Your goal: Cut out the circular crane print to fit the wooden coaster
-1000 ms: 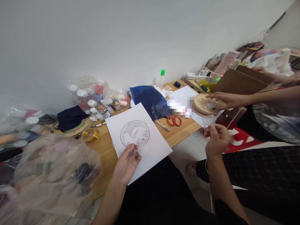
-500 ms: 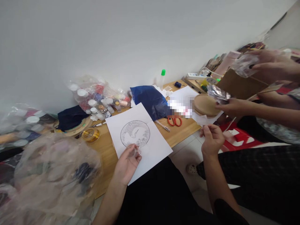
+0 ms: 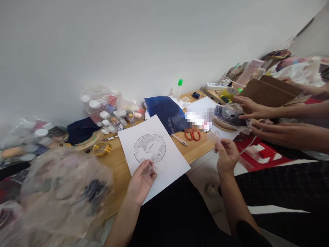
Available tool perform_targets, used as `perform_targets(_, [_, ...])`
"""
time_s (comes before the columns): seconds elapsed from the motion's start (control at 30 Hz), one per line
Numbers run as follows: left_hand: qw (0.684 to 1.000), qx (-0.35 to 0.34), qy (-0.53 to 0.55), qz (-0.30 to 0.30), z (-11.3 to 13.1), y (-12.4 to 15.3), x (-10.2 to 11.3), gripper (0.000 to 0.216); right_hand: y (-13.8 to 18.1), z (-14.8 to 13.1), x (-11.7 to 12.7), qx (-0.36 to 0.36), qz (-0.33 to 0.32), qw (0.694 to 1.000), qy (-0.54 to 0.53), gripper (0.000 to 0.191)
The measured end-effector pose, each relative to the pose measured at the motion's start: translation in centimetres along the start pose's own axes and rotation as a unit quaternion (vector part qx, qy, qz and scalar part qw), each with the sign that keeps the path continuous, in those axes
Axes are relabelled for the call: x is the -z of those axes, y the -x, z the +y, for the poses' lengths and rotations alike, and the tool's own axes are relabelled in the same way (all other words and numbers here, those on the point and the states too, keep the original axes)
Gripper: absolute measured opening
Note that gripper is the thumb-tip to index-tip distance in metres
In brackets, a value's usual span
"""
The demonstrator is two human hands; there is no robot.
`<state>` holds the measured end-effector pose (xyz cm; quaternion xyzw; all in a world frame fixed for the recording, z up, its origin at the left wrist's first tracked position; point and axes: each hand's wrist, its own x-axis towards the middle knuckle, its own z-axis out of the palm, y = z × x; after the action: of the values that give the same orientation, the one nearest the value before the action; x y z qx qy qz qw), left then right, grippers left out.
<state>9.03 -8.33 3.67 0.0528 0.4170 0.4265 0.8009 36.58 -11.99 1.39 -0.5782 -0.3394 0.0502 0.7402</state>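
Note:
My left hand (image 3: 141, 181) is closed on a small clear round container (image 3: 151, 167) at the lower edge of a white sheet (image 3: 167, 161) printed with a round line drawing (image 3: 149, 148). My right hand (image 3: 226, 155) is off the table's right edge, fingers pinched on a small clear lid-like piece (image 3: 214, 136). The sheet lies on a wooden table (image 3: 117, 164).
Another person's hands (image 3: 250, 108) rest on a clear plastic bag over a round wooden hoop (image 3: 226, 124) at the right. Orange scissors (image 3: 192, 134), a pen (image 3: 179, 139), dark blue paper (image 3: 166, 111), bagged jars (image 3: 113, 109), gold wire spool (image 3: 102, 149) and a large plastic bag (image 3: 56, 195) crowd the table.
My right hand moved left and a little down with the clear piece. The other person's hands came down and set a clear bag on the wooden hoop. My left hand stayed put.

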Motion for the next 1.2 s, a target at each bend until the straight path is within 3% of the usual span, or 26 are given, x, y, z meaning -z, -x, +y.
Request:
perform_targets(0.83, [1.000,-0.001,-0.002,-0.021,-0.2,-0.1,0.6,0.006,1.1,-1.5,-1.6,0.023,-0.033,0.999,-0.008,0.012])
perform_targets(0.93, [0.999,-0.008,-0.028,-0.030,-0.2,0.1,0.4,0.008,2.1,-2.2,-2.5,0.024,-0.075,0.997,0.003,0.013])
perform_targets(1.0, [0.998,-0.020,-0.061,-0.029,-0.1,0.2,-0.1,0.014,3.1,-2.9,-3.2,0.032,-0.136,0.990,0.015,0.013])
perform_targets(1.1, [0.989,-0.047,-0.129,-0.045,-0.2,0.4,-1.1,0.020,4.5,-4.2,-4.6,0.083,-0.252,0.964,0.030,0.011])
perform_targets(1.2, [0.975,-0.078,-0.193,-0.077,-0.4,0.6,-2.0,0.035,5.6,-5.2,-5.8,0.140,-0.326,0.934,0.032,0.010])
